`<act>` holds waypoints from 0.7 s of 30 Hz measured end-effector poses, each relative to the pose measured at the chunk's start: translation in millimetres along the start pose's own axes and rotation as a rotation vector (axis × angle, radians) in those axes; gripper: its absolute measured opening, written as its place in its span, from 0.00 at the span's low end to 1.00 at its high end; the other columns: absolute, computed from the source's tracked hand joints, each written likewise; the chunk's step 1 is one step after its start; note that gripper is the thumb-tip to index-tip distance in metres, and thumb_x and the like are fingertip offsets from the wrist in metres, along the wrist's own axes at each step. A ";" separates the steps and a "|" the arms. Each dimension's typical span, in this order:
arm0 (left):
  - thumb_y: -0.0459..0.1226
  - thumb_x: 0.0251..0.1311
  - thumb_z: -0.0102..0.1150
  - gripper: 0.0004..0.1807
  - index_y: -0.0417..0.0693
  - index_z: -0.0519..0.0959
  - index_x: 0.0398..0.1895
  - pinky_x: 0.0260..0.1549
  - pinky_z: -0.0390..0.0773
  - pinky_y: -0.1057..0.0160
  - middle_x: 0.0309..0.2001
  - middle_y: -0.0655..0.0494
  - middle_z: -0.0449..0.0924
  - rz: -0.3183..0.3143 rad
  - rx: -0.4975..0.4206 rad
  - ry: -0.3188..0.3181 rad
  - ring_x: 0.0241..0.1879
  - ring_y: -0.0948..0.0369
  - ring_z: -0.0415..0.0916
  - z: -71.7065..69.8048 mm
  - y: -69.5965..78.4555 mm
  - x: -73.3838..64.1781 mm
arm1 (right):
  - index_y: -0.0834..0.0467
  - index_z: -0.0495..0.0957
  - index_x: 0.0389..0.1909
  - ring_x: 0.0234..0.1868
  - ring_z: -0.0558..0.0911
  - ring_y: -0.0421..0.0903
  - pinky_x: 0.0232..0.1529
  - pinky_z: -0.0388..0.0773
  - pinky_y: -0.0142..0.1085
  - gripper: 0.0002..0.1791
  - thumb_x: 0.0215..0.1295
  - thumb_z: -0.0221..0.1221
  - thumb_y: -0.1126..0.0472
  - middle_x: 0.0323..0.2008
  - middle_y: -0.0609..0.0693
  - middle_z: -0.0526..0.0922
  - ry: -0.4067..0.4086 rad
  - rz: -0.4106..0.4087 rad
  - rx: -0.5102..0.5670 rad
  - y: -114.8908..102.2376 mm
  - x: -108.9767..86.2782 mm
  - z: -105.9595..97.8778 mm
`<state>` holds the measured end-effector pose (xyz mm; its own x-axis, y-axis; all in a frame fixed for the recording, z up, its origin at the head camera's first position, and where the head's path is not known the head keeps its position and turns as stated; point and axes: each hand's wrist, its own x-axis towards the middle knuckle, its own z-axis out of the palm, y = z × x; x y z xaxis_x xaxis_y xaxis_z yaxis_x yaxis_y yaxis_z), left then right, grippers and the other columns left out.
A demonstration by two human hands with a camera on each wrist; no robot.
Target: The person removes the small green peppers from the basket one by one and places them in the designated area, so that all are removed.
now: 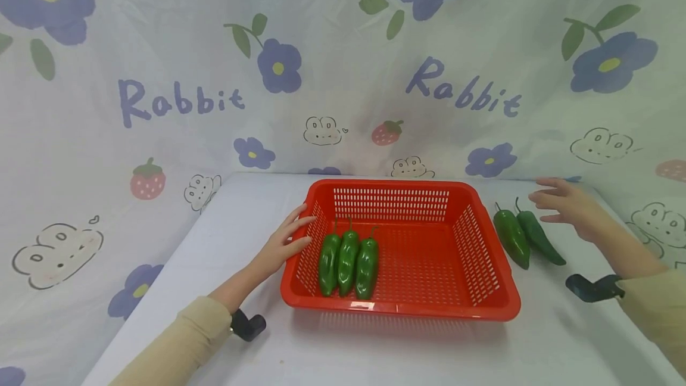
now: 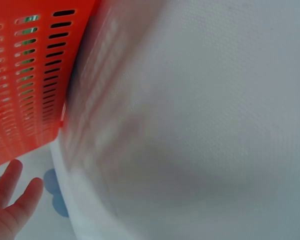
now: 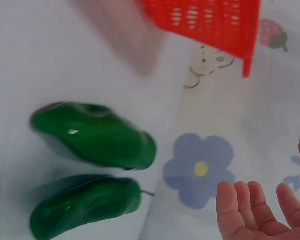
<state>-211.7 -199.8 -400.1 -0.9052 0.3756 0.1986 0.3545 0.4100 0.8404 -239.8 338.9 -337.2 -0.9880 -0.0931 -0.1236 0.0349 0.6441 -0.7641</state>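
A red perforated plastic basket (image 1: 396,308) stands on the white table, with three green peppers (image 1: 348,261) side by side along its left end, stems pointing away from me. My left hand (image 1: 281,243) is at the basket's left rim, fingers spread and fairly straight over the edge. To the right of the basket, two more green peppers (image 1: 511,237) lie on the table; both also show in the right wrist view, the nearer pepper (image 3: 95,135) being the thicker there. My right hand (image 1: 573,204) hovers just beyond them, fingers loosely extended and holding nothing.
A white sheet (image 1: 343,64) printed with flowers, rabbits and strawberries hangs behind the table (image 1: 257,350). Black wrist camera mounts (image 1: 592,288) stick out from both sleeves. The basket's raised walls separate its inside from the two peppers on the right.
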 end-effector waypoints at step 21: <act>0.34 0.62 0.48 0.24 0.37 0.65 0.62 0.52 0.69 0.40 0.71 0.44 0.44 -0.008 0.050 0.009 0.67 0.42 0.46 0.1 15.2 -2.4 | 0.61 0.43 0.70 0.40 0.75 0.27 0.46 0.78 0.43 0.42 0.64 0.53 0.48 0.63 0.68 0.60 -0.100 -0.109 0.126 -83.2 -9.3 25.1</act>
<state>-204.1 -194.4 -387.8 -0.9100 0.3648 0.1971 0.3586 0.4538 0.8157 -229.8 267.1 -288.3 -0.9673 -0.2360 -0.0926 -0.0471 0.5262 -0.8491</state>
